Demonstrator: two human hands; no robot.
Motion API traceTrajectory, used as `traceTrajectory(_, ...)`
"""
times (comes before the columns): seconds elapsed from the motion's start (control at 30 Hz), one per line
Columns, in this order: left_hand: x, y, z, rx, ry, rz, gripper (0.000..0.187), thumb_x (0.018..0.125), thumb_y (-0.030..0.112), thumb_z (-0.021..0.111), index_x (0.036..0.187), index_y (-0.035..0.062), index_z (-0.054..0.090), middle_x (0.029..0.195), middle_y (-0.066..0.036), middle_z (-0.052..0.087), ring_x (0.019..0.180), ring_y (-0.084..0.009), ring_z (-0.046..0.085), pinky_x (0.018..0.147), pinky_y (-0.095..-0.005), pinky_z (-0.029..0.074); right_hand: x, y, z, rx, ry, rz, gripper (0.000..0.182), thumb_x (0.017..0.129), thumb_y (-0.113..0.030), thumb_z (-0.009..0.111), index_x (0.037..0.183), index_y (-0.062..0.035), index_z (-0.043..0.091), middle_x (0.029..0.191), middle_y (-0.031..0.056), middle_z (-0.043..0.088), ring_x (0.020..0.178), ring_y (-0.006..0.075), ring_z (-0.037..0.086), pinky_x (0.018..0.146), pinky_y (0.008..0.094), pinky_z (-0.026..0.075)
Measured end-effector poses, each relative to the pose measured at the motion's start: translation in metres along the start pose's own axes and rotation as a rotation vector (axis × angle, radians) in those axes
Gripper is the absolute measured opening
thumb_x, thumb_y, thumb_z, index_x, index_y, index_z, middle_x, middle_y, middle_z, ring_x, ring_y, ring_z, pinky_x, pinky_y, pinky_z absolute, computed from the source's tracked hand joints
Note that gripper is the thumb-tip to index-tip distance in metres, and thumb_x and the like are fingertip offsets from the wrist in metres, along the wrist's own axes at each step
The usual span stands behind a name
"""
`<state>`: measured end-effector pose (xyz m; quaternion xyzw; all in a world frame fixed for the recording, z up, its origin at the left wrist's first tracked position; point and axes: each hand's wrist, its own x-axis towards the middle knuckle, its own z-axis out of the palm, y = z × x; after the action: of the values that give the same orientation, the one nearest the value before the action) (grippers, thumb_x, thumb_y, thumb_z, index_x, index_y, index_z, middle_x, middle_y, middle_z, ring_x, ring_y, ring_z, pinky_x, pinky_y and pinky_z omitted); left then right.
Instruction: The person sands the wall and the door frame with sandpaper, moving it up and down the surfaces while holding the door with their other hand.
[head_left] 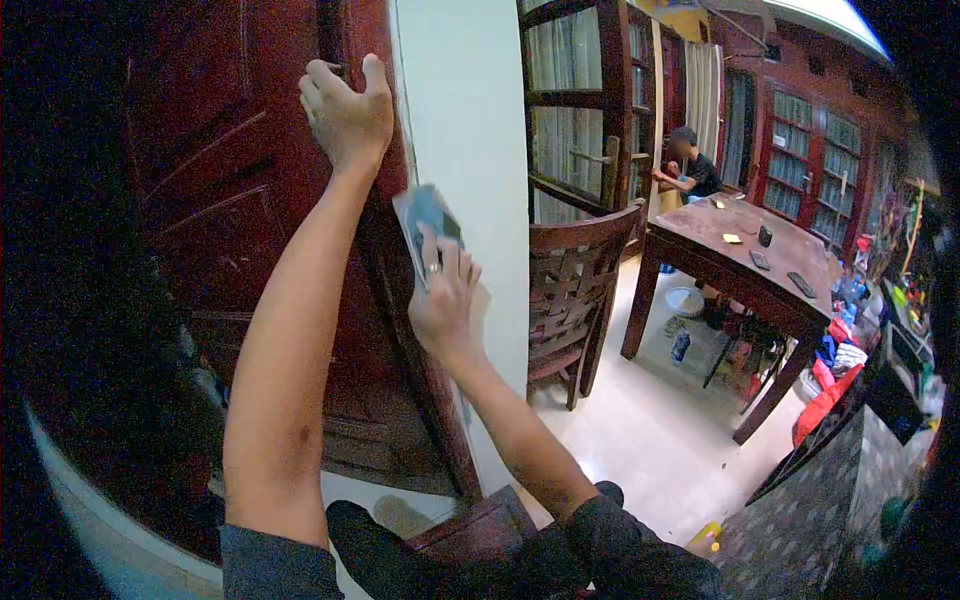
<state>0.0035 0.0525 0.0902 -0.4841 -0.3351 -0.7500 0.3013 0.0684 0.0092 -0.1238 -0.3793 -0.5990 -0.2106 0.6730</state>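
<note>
My left hand [352,118] is high on the dark red wooden door frame [375,215], with its fingers curled to the left and its thumb pointing up along the right side. Lower and to the right, my right hand [445,300] presses a flat, folded blue-grey cloth [430,215] where the frame meets the white wall [465,110]. The fingers lie over the cloth's lower part, and a ring shows on one of them. Left of the frame stands a panelled dark red door [215,190].
A wooden chair [570,290] with a woven back stands right of the wall. Behind it is a brown table [775,245] with phones and small items on top. A person [697,170] sits at its far end. Clothes [835,375] are piled at the right; below me is a wooden stool [480,530].
</note>
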Motion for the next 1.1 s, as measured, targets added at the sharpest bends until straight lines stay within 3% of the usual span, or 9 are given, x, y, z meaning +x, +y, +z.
traceTrajectory(0.2,0.0,-0.001,0.0,0.023,-0.02,-0.011,0.045,0.08,0.038,0.057,0.097,-0.0024,0.044,0.098,-0.023,0.047,0.095,-0.0397,0.047,0.084,-0.0481,0.039,-0.017,0.003,0.011,0.097,-0.005,0.107,0.046,0.081,0.0,0.047,0.127,-0.0008,0.048,0.101,0.0124,0.051,0.093,0.0308,0.045,0.08,0.0398,0.033)
traceTrajectory(0.27,-0.002,-0.004,0.002,0.015,-0.014,-0.027,0.046,0.079,0.037,0.058,0.097,-0.0025,0.044,0.099,-0.022,0.047,0.095,-0.0393,0.047,0.084,-0.0476,0.039,-0.005,0.0,0.018,0.089,0.1,0.093,0.041,0.084,-0.002,0.047,0.125,-0.0023,0.05,0.1,0.011,0.052,0.092,0.0301,0.045,0.079,0.0403,0.032)
traceTrajectory(0.5,-0.001,-0.005,-0.002,-0.112,-0.054,-0.126,0.048,0.078,0.04,0.061,0.096,-0.0014,0.044,0.101,-0.02,0.045,0.096,-0.0375,0.046,0.085,-0.048,0.038,0.037,-0.018,0.012,0.095,0.076,0.17,0.038,0.088,-0.009,0.046,0.126,-0.0061,0.052,0.101,0.0101,0.052,0.095,0.0289,0.046,0.081,0.0393,0.031)
traceTrajectory(0.9,0.0,-0.006,0.0,-0.125,-0.055,-0.15,0.05,0.077,0.041,0.062,0.096,-0.0005,0.043,0.103,-0.02,0.044,0.099,-0.0363,0.043,0.089,-0.0471,0.036,-0.038,-0.004,0.017,0.124,0.083,0.248,0.04,0.086,-0.005,0.046,0.126,-0.0048,0.053,0.103,0.0118,0.055,0.096,0.0302,0.048,0.082,0.0393,0.033)
traceTrajectory(1.0,-0.001,-0.012,0.005,-0.134,-0.05,-0.089,0.05,0.077,0.041,0.062,0.097,-0.0012,0.043,0.101,-0.02,0.045,0.099,-0.0372,0.044,0.089,-0.0468,0.036,-0.008,-0.004,0.032,0.128,0.179,0.177,0.041,0.086,-0.004,0.045,0.126,-0.0051,0.052,0.104,0.0112,0.054,0.095,0.0307,0.047,0.081,0.0405,0.033)
traceTrajectory(1.1,-0.001,-0.012,0.004,-0.115,-0.022,-0.093,0.051,0.076,0.041,0.063,0.097,-0.0017,0.043,0.099,-0.021,0.046,0.098,-0.038,0.044,0.089,-0.0467,0.036,0.037,-0.014,0.026,0.104,0.135,0.169,0.042,0.086,-0.004,0.045,0.127,-0.0057,0.051,0.103,0.0105,0.054,0.094,0.0301,0.047,0.08,0.0408,0.032)
